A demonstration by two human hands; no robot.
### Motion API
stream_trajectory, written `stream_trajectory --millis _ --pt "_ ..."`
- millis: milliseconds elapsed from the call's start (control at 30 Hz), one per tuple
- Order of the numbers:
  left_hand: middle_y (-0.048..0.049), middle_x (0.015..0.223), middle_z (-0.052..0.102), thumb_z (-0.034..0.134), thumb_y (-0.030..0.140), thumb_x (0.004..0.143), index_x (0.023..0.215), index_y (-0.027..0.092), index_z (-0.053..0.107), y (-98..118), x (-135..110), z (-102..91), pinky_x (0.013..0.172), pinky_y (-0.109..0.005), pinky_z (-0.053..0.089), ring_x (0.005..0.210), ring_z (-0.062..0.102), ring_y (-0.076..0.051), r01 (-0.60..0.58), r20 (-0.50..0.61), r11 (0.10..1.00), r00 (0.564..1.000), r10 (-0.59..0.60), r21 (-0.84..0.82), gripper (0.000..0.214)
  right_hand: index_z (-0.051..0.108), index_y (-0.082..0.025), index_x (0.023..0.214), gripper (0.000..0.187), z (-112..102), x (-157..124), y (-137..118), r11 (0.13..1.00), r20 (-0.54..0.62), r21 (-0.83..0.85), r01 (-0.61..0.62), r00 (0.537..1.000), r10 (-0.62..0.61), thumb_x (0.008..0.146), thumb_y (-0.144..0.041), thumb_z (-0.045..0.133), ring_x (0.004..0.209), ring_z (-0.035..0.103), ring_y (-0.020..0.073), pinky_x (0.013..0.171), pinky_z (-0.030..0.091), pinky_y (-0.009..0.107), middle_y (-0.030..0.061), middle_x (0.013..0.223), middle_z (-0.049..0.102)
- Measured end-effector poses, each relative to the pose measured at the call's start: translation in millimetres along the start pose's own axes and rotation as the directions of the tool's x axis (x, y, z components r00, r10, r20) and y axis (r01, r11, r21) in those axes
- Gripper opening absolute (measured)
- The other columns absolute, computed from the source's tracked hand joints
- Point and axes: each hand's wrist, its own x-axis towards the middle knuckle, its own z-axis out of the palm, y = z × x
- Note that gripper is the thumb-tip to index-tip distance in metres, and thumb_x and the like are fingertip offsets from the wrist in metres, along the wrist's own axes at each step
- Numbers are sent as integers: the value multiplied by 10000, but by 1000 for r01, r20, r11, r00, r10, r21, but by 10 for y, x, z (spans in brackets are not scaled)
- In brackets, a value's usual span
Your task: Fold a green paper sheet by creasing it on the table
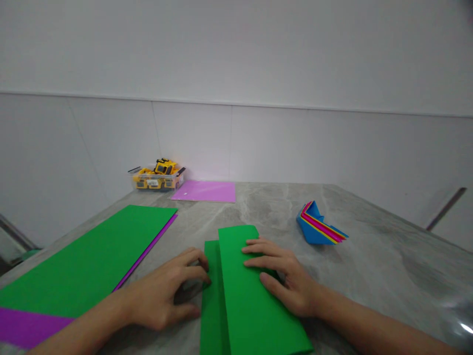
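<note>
A green sheet of paper [254, 296] lies in front of me, its right part folded over toward the left so that a narrow strip of the lower layer shows. My right hand [283, 273] rests on the folded-over layer with fingers spread. At the left edge of the strip is my left hand [177, 286], its fingers curved and apart, fingertips touching or very near the paper's edge. The upper layer stands slightly raised along its left edge.
Left, a large green sheet [92, 256] lies over a purple sheet [33, 325]. Farther back are a pink sheet [205, 191] and a clear bin [157, 183] of yellow toy vehicles. Right, a folded multicoloured paper piece [318, 227] sits on the grey marbled table [369, 276].
</note>
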Motion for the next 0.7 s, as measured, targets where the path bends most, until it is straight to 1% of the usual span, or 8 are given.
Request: stream_trajectory --millis 67,167,300,400,500,567,600,700 --pt "-58 1137 566 678 152 740 1002 209 660 -30 -10 -24 954 -360 481 1055 577 -218 -28 -15 1000 999 28 -10 268 655 -228 1204 327 21 -26 17 999 55 -23 -36 998 38 907 -202 520 1298 486 273 1106 330 578 106 1279 626" --pt "-44 1060 587 637 139 788 927 207 676 -71 -8 -48 894 -317 484 987 587 -188 -70 -11 998 997 70 -5 160 664 -221 1189 331 45 -50 25 997 102 -36 -67 992 70 893 -200 519 1304 478 286 1112 297 611 108 1274 628" --pt "-46 1060 603 613 155 837 945 214 692 -50 8 -57 914 -313 475 1011 585 -187 -90 11 996 996 90 5 146 677 -222 1165 334 63 -56 5 995 60 -60 -81 995 84 872 -194 519 1287 491 303 1113 256 648 108 1252 641" --pt "-50 1088 607 589 151 860 961 216 703 -1 13 -56 943 -307 474 1033 587 -183 -87 17 996 996 87 -17 166 677 -229 1162 341 69 -66 -12 994 10 -82 -69 998 70 863 -191 518 1271 504 315 1108 222 682 103 1226 659" --pt "-54 1119 613 565 154 879 991 229 719 35 16 -61 945 -305 483 1029 597 -182 -103 21 994 994 104 -25 205 678 -221 1160 361 82 -75 -20 995 -26 -82 -62 998 60 846 -160 511 1279 500 310 1097 276 661 108 1213 669" --pt "-55 1115 621 550 159 888 986 234 729 40 19 -65 933 -306 489 1020 603 -185 -122 27 993 992 122 -12 218 688 -208 1137 367 99 -66 -30 994 -7 -79 -79 997 78 825 -136 509 1292 490 311 1088 304 655 115 1198 677" --pt "-56 1111 624 543 159 892 979 234 733 37 21 -64 927 -306 490 1015 605 -186 -127 29 992 991 127 -4 222 694 -201 1121 367 110 -55 -39 992 16 -83 -92 995 94 813 -125 508 1297 487 316 1087 296 667 118 1191 682" --pt "-58 1107 622 535 156 891 978 237 730 14 22 -43 920 -307 490 1006 606 -187 -131 19 991 991 131 -1 228 709 -189 1090 371 150 3 -84 983 84 -120 -138 985 148 788 -109 509 1305 481 338 1087 222 724 123 1188 686"
